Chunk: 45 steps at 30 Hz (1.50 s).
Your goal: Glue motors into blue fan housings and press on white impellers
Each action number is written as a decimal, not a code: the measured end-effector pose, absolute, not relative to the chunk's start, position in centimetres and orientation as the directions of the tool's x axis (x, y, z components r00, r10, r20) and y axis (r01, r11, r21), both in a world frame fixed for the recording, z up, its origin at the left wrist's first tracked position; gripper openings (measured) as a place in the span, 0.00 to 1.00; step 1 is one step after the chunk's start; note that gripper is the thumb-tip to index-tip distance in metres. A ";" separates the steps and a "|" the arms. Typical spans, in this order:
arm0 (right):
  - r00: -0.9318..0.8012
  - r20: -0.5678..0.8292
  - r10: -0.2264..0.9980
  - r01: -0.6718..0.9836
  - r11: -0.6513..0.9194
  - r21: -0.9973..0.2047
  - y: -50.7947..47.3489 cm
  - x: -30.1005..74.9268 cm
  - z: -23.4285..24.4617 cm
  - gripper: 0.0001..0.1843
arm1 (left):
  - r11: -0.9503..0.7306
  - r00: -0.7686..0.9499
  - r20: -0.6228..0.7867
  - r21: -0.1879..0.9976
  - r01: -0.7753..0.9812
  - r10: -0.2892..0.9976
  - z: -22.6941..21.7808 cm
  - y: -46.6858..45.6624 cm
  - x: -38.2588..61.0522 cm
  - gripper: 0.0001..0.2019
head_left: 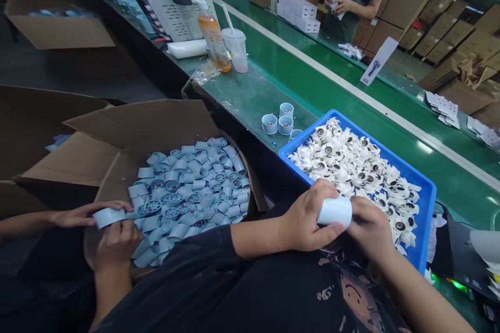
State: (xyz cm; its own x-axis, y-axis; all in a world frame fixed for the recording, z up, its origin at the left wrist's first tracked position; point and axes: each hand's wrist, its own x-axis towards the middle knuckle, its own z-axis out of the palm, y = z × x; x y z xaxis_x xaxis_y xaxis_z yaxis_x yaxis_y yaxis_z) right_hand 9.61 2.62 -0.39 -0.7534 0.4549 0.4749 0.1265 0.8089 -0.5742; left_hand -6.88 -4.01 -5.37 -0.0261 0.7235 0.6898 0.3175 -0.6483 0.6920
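Green belt runs across, far side of bench. Cardboard box at L, full of loose shells, pale blue. Blue tray at R holds white fan blades. Three spare shells stand on bench betw. box & tray. L hand & R hand both closed round one blue shell, held at tray's near edge, above lap. Co-worker's hand at box, pinching another shell

The box lies left of tray and shell.
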 end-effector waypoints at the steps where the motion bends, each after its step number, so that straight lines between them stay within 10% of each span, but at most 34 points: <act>1: -0.754 0.450 0.478 0.141 0.787 -0.600 2.4 9.5 -0.4 0.14 | -0.726 -0.010 0.783 0.581 0.368 0.622 -5.4 -3.8 -6.9 0.23; 4: -0.757 0.425 0.497 0.165 0.774 -0.612 2.2 9.6 -0.3 0.13 | -0.794 0.073 0.833 0.491 0.359 0.548 -5.7 -3.0 -6.9 0.24; 10: -0.738 0.606 0.296 0.095 0.935 -0.342 3.1 11.2 -0.4 0.07 | -0.255 0.206 0.247 0.967 0.012 0.947 -4.9 -3.4 -7.7 0.26; 17: -0.673 0.705 0.225 0.076 0.969 -0.236 1.9 10.9 -0.7 0.11 | -0.238 0.146 0.254 0.965 -0.113 0.956 -3.5 -3.7 -8.7 0.40; 24: -0.506 0.787 0.351 0.170 0.936 -0.309 1.8 10.9 0.0 0.17 | -0.416 -0.088 0.407 0.877 -0.240 0.909 -4.2 -2.9 -9.8 0.29; 29: -0.367 0.791 0.489 0.246 0.871 -0.425 1.9 12.1 -0.3 0.14 | -0.444 -0.430 0.477 0.877 0.182 0.766 -2.9 3.0 -16.0 0.33; 36: -0.336 0.773 0.538 0.243 0.843 -0.481 1.3 13.1 -1.2 0.11 | 0.071 -0.435 0.162 0.879 0.472 0.886 -0.5 14.3 -21.7 0.28; 45: -0.293 0.681 0.671 0.283 0.741 -0.608 0.8 15.9 -2.2 0.12 | 0.205 -0.248 -0.024 0.641 0.740 0.968 -2.3 15.8 -22.7 0.47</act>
